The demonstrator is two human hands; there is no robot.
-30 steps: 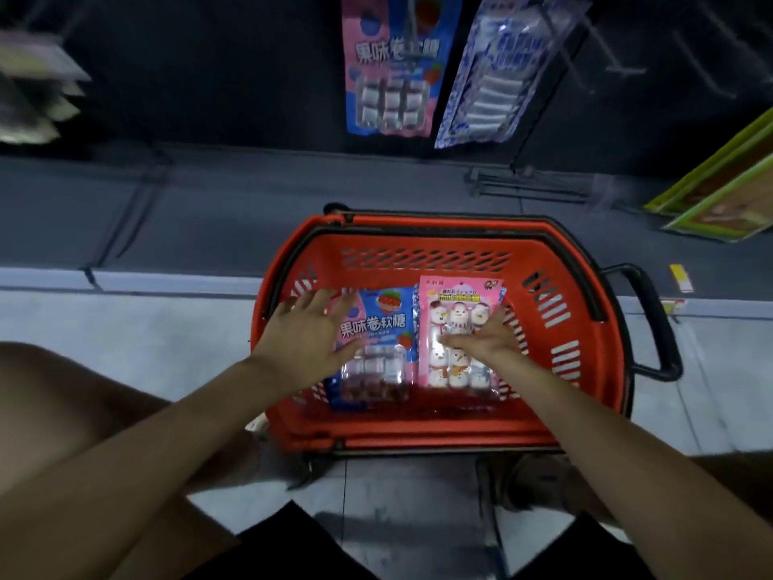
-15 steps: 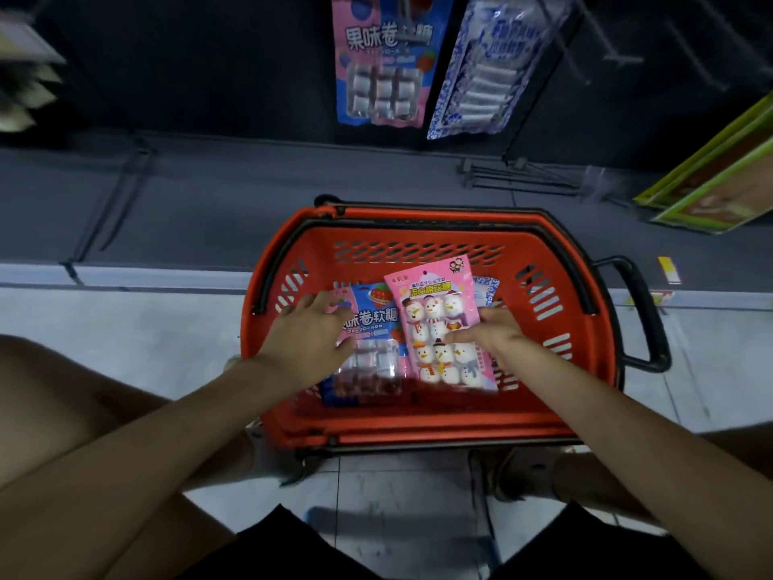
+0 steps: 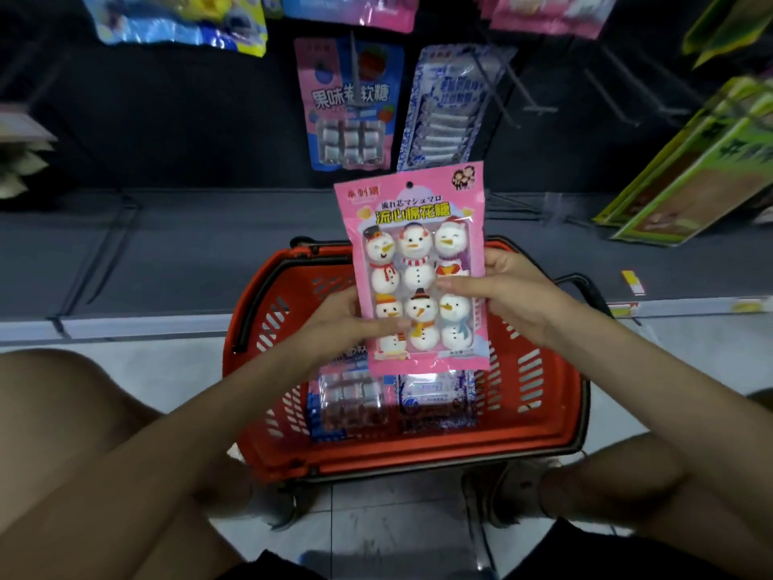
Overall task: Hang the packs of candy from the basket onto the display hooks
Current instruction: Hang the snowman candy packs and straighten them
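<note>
Both hands pinch the pink pack: left hand low-left, right hand mid-right. It's upright, hang hole at the far end, bare hooks farther up and right.

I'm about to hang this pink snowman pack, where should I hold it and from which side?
Grip the snowman pack by its lower side edges, left hand from the left, right hand from the right. It stands upright, hang hole at top centre, so low side grips leave it free for hanging.
</note>
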